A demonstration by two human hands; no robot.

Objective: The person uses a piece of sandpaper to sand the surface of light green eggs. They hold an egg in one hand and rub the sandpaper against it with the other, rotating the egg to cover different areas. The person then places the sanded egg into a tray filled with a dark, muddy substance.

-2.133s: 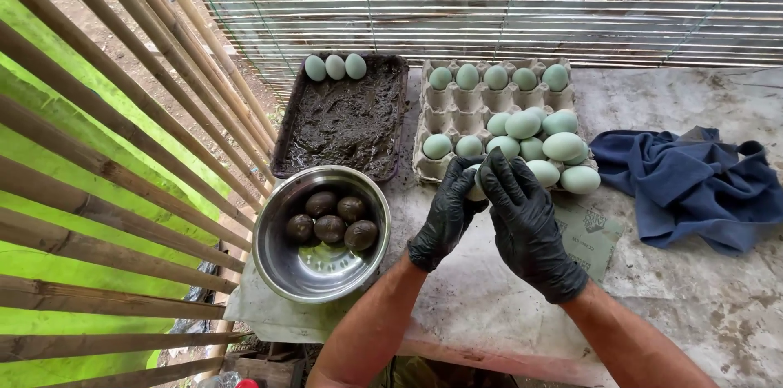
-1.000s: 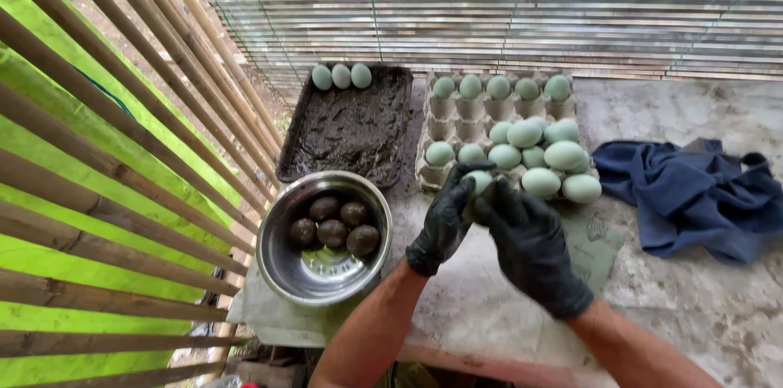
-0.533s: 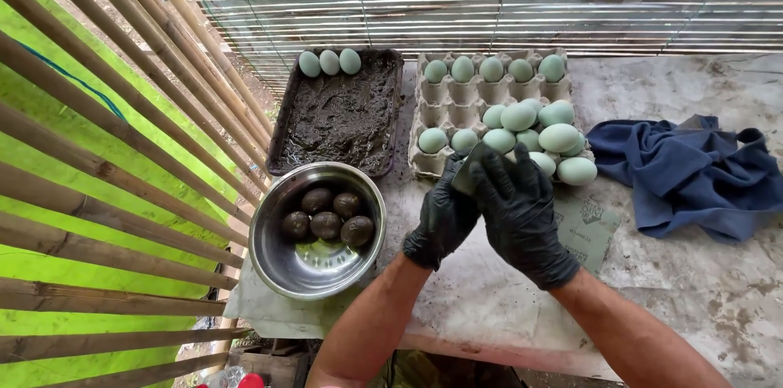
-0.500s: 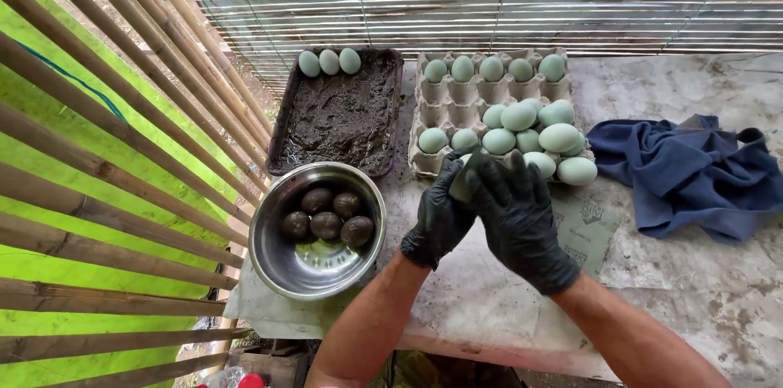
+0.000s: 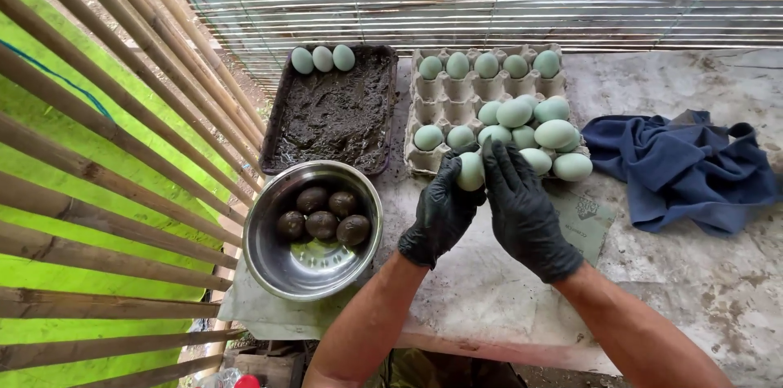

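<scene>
Both my hands wear black gloves and meet over the table's middle. My left hand point(image 5: 439, 212) and my right hand point(image 5: 526, 212) together grip one pale green egg point(image 5: 471, 171), held upright between the fingers just in front of the grey egg carton point(image 5: 426, 106). The carton holds several pale green eggs point(image 5: 555, 134), some piled on top of others. Left of the hands stands a steel bowl point(image 5: 277, 261) with several dark mud-coated eggs point(image 5: 323, 225).
A dark tray of wet mud point(image 5: 334, 110) lies behind the bowl, with three green eggs point(image 5: 323, 58) at its far end. A crumpled blue cloth point(image 5: 685, 168) lies at the right. Bamboo slats point(image 5: 122, 143) run along the left and a slatted wall behind.
The hands stay together on the egg, with the fingers shifting slightly around it. The camera view has drifted a little.
</scene>
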